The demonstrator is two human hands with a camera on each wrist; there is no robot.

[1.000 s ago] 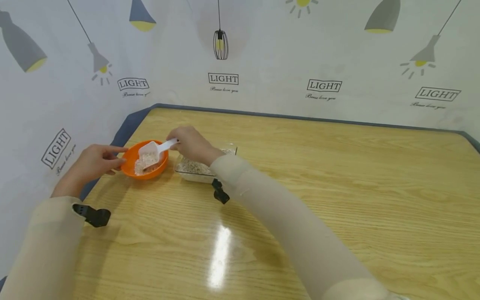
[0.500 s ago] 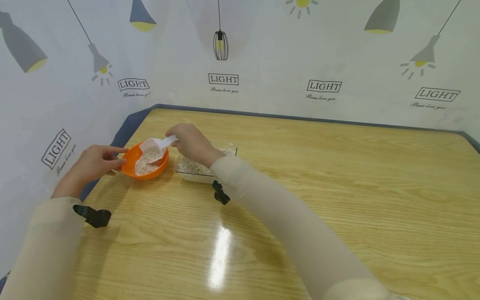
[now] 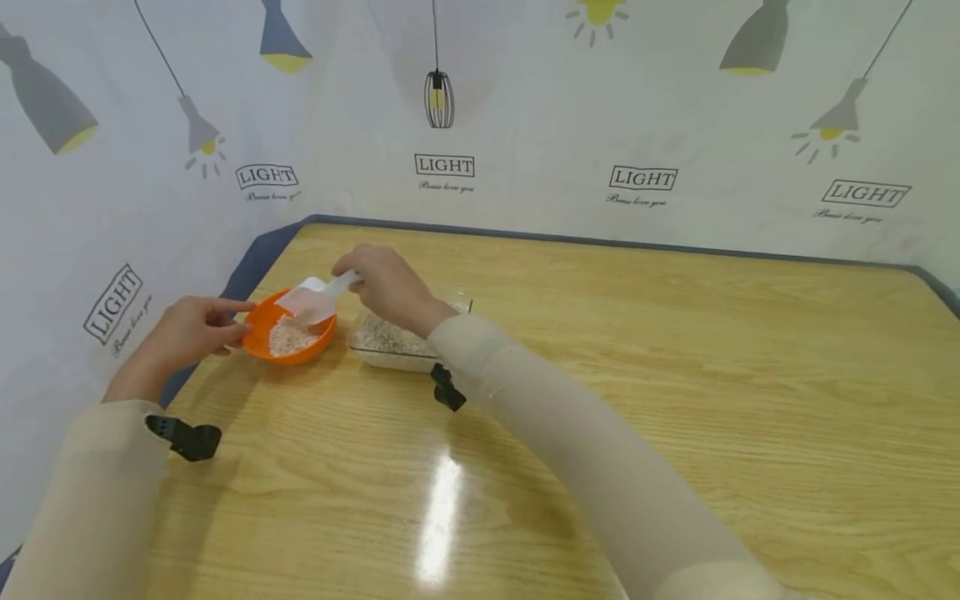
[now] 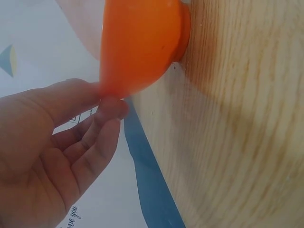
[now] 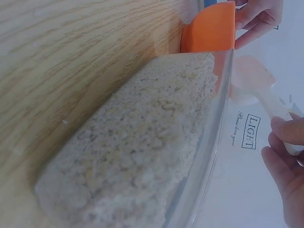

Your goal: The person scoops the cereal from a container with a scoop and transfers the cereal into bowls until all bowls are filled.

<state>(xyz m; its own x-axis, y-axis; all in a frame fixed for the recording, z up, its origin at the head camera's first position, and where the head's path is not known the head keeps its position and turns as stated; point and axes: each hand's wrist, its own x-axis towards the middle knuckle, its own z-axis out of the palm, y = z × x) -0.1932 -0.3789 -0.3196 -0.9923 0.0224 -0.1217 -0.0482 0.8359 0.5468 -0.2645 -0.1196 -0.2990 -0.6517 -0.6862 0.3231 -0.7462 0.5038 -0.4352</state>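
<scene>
An orange bowl (image 3: 294,358) stands at the table's left side with a small heap of pale flakes (image 3: 288,336), which look like oats, inside it. My left hand (image 3: 183,335) pinches the bowl's left rim between thumb and fingers; the left wrist view shows this grip on the orange wall (image 4: 137,42) closely. By its handle, my right hand (image 3: 390,285) holds a white scoop (image 3: 315,302), tipped over the bowl's far right rim. Right of the bowl, partly under my right forearm, sits a clear rectangular container (image 5: 209,156) filled with similar flakes (image 5: 137,128).
The wooden table (image 3: 637,375) stretches far to the right. Blue edging (image 3: 525,237) runs along its back and left sides. A wall (image 3: 540,108) printed with lamps and lettering stands close behind and to the left.
The scoop has lifted and tipped over further, and the flakes seen in it half a second ago are no longer visible there. My left hand has stayed at the bowl's rim.
</scene>
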